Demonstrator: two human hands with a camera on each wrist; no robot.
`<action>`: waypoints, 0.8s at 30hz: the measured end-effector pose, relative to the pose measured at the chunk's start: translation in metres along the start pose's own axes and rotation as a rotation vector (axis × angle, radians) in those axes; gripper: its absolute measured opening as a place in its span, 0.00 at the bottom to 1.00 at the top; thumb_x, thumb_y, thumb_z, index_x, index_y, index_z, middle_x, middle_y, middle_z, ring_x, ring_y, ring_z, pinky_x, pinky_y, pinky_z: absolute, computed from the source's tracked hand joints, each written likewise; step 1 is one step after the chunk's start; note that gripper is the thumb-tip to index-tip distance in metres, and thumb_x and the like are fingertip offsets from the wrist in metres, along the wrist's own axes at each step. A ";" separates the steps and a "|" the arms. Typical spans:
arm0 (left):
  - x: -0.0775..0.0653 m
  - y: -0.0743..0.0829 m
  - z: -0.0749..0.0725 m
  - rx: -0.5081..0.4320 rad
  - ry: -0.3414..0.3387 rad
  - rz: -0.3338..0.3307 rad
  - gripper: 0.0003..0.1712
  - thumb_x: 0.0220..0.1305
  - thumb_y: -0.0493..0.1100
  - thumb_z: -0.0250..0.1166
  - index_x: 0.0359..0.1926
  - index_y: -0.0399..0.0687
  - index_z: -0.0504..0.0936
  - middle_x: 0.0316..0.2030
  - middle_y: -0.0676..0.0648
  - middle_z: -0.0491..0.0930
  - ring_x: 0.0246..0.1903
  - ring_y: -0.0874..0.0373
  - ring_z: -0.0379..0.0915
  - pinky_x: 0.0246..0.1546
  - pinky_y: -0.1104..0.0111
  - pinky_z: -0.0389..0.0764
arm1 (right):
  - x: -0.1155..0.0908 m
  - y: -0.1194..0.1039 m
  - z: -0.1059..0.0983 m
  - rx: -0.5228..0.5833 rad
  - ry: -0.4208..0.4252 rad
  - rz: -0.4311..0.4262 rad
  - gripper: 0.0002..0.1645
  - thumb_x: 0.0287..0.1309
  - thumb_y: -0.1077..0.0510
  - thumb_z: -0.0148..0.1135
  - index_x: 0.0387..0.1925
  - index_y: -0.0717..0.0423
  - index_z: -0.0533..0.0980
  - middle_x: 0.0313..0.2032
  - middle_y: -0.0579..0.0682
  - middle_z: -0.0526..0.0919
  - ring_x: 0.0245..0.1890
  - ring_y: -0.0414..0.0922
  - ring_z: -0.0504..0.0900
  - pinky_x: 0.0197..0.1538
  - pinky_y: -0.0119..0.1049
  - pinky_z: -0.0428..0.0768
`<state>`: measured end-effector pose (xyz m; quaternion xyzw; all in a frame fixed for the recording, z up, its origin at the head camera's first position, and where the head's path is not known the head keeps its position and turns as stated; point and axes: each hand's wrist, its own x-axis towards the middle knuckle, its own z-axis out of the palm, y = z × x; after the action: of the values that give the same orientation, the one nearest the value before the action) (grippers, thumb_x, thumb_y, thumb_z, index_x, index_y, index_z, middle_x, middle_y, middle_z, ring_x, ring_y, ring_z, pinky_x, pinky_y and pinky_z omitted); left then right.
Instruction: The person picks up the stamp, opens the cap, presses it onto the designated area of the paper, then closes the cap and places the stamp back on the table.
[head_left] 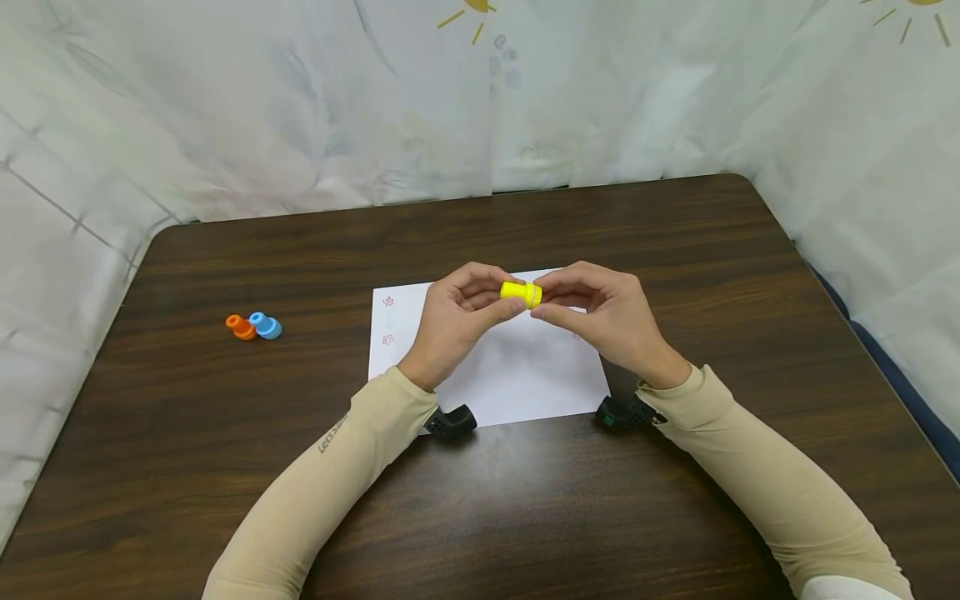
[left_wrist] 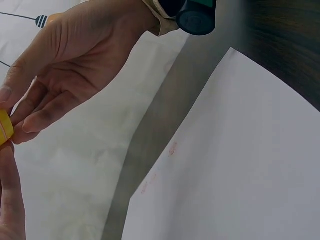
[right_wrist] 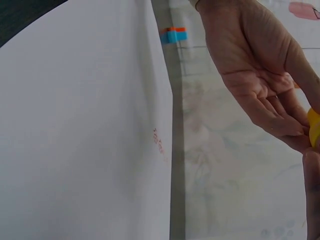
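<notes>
Both hands meet over a sheet of white paper [head_left: 525, 379] around a small yellow toy stamp [head_left: 516, 290], which lies sideways. My left hand [head_left: 456, 321] pinches its narrower end between thumb and fingers. On the wider end, near a thin pale seam, the thumb and fingertips of my right hand [head_left: 607, 312] grip it. The left wrist view has the stamp [left_wrist: 5, 127] at its left edge, partly cut off. Small red flower-like prints [head_left: 387, 339] mark the paper's left side, and another shows close under the right hand.
An orange stamp [head_left: 241, 327] and a light blue stamp [head_left: 266, 326] stand side by side on the dark wooden table [head_left: 187, 433], left of the paper. A white printed curtain [head_left: 262, 108] hangs behind the table's far edge. Black wrist devices [head_left: 452, 422] sit under both wrists.
</notes>
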<state>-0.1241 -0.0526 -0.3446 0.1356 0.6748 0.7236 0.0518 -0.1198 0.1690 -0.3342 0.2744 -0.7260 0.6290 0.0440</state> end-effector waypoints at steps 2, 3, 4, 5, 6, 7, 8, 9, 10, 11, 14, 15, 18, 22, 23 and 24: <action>0.000 0.000 0.000 -0.004 0.002 -0.004 0.16 0.62 0.35 0.74 0.50 0.42 0.82 0.47 0.48 0.87 0.47 0.57 0.87 0.53 0.65 0.89 | 0.000 -0.001 0.000 -0.007 0.003 0.001 0.19 0.52 0.72 0.76 0.48 0.67 0.84 0.43 0.40 0.88 0.41 0.40 0.90 0.47 0.34 0.91; 0.000 0.000 0.001 -0.007 0.004 -0.007 0.16 0.61 0.34 0.74 0.50 0.42 0.82 0.47 0.49 0.86 0.46 0.58 0.87 0.53 0.65 0.89 | 0.000 -0.001 0.000 -0.010 0.005 0.001 0.19 0.52 0.72 0.76 0.48 0.67 0.84 0.43 0.39 0.88 0.41 0.39 0.90 0.47 0.34 0.91; 0.000 0.000 0.001 -0.009 0.005 -0.010 0.17 0.61 0.34 0.74 0.50 0.42 0.82 0.47 0.49 0.86 0.46 0.58 0.87 0.53 0.65 0.89 | 0.000 -0.001 0.000 -0.013 0.006 0.000 0.19 0.52 0.72 0.76 0.48 0.67 0.84 0.44 0.39 0.88 0.41 0.39 0.90 0.47 0.34 0.91; 0.000 0.000 0.001 -0.010 0.006 -0.012 0.17 0.61 0.34 0.74 0.50 0.42 0.82 0.47 0.50 0.86 0.46 0.58 0.87 0.53 0.66 0.89 | 0.000 -0.001 0.000 -0.017 0.009 -0.003 0.19 0.52 0.72 0.76 0.48 0.67 0.84 0.44 0.39 0.88 0.41 0.39 0.90 0.47 0.34 0.91; 0.000 0.000 0.001 -0.009 0.007 -0.014 0.17 0.61 0.34 0.74 0.50 0.43 0.82 0.46 0.50 0.86 0.46 0.58 0.87 0.53 0.66 0.89 | 0.000 -0.001 0.001 -0.020 0.010 -0.006 0.19 0.52 0.72 0.76 0.47 0.67 0.84 0.44 0.38 0.88 0.41 0.39 0.90 0.47 0.34 0.91; 0.000 0.001 0.001 -0.007 0.009 -0.016 0.17 0.61 0.34 0.74 0.50 0.43 0.82 0.46 0.50 0.86 0.46 0.58 0.87 0.53 0.66 0.90 | 0.000 -0.001 0.001 -0.022 0.012 -0.008 0.19 0.52 0.72 0.76 0.47 0.66 0.84 0.44 0.38 0.88 0.41 0.39 0.90 0.47 0.34 0.91; 0.000 0.001 0.001 -0.004 0.010 -0.017 0.17 0.61 0.34 0.74 0.51 0.43 0.82 0.46 0.50 0.86 0.46 0.58 0.87 0.53 0.66 0.90 | 0.000 0.000 0.001 -0.025 0.014 -0.012 0.19 0.52 0.72 0.76 0.47 0.67 0.84 0.44 0.39 0.88 0.41 0.39 0.90 0.47 0.34 0.91; 0.000 0.001 0.001 -0.001 0.012 -0.017 0.17 0.61 0.35 0.75 0.51 0.43 0.82 0.46 0.50 0.86 0.46 0.58 0.87 0.53 0.66 0.90 | 0.000 0.001 0.001 -0.028 0.015 -0.015 0.19 0.52 0.72 0.76 0.47 0.67 0.84 0.44 0.39 0.88 0.41 0.39 0.90 0.47 0.34 0.91; 0.000 0.001 0.001 0.004 0.014 -0.017 0.17 0.61 0.35 0.75 0.51 0.43 0.82 0.46 0.50 0.86 0.46 0.58 0.87 0.53 0.65 0.90 | 0.001 0.002 0.002 -0.032 0.015 -0.018 0.19 0.52 0.72 0.76 0.47 0.67 0.84 0.44 0.41 0.89 0.41 0.38 0.90 0.48 0.34 0.91; 0.000 0.001 0.000 0.009 0.017 -0.018 0.17 0.61 0.35 0.75 0.51 0.43 0.83 0.46 0.49 0.87 0.46 0.57 0.88 0.53 0.65 0.90 | 0.001 0.003 0.003 -0.033 0.015 -0.020 0.19 0.51 0.73 0.75 0.47 0.66 0.84 0.44 0.43 0.89 0.41 0.38 0.90 0.48 0.34 0.91; 0.000 0.001 -0.002 0.025 0.026 -0.021 0.17 0.61 0.37 0.76 0.51 0.44 0.83 0.47 0.48 0.87 0.46 0.56 0.88 0.52 0.65 0.90 | 0.002 0.006 0.005 -0.042 0.010 -0.028 0.20 0.51 0.74 0.75 0.48 0.66 0.84 0.44 0.51 0.89 0.41 0.38 0.90 0.49 0.34 0.90; 0.000 0.001 -0.003 0.033 0.029 -0.022 0.17 0.61 0.38 0.76 0.51 0.45 0.84 0.47 0.48 0.87 0.46 0.56 0.88 0.52 0.66 0.90 | 0.003 0.007 0.006 -0.047 0.006 -0.033 0.21 0.50 0.75 0.75 0.48 0.66 0.84 0.44 0.53 0.89 0.42 0.38 0.90 0.50 0.34 0.90; -0.001 0.002 -0.004 0.043 0.036 -0.017 0.17 0.61 0.38 0.76 0.50 0.45 0.84 0.47 0.47 0.87 0.46 0.55 0.88 0.52 0.67 0.90 | 0.006 0.008 0.006 -0.083 -0.013 -0.062 0.25 0.48 0.74 0.77 0.51 0.64 0.84 0.47 0.57 0.88 0.44 0.38 0.89 0.51 0.35 0.90; -0.001 0.005 -0.006 0.049 0.043 0.004 0.18 0.60 0.39 0.77 0.50 0.43 0.84 0.45 0.47 0.88 0.43 0.55 0.88 0.49 0.67 0.90 | 0.010 0.010 -0.002 -0.216 -0.024 -0.120 0.31 0.45 0.70 0.81 0.54 0.60 0.83 0.49 0.55 0.88 0.48 0.41 0.87 0.53 0.37 0.90; -0.001 0.006 -0.007 0.051 0.042 0.012 0.18 0.60 0.38 0.77 0.51 0.42 0.84 0.45 0.48 0.88 0.42 0.55 0.88 0.48 0.67 0.90 | 0.010 0.011 -0.005 -0.273 -0.021 -0.132 0.32 0.45 0.68 0.82 0.55 0.59 0.83 0.50 0.54 0.88 0.48 0.42 0.87 0.54 0.35 0.89; -0.001 0.007 -0.008 0.054 0.040 0.017 0.18 0.60 0.38 0.77 0.51 0.42 0.85 0.44 0.48 0.88 0.42 0.55 0.88 0.47 0.67 0.90 | 0.009 0.012 -0.009 -0.332 -0.016 -0.137 0.33 0.45 0.66 0.83 0.57 0.57 0.82 0.51 0.53 0.88 0.49 0.43 0.86 0.55 0.36 0.88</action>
<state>-0.1249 -0.0607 -0.3381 0.1281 0.6938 0.7081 0.0284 -0.1351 0.1753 -0.3390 0.3172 -0.8000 0.4936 0.1256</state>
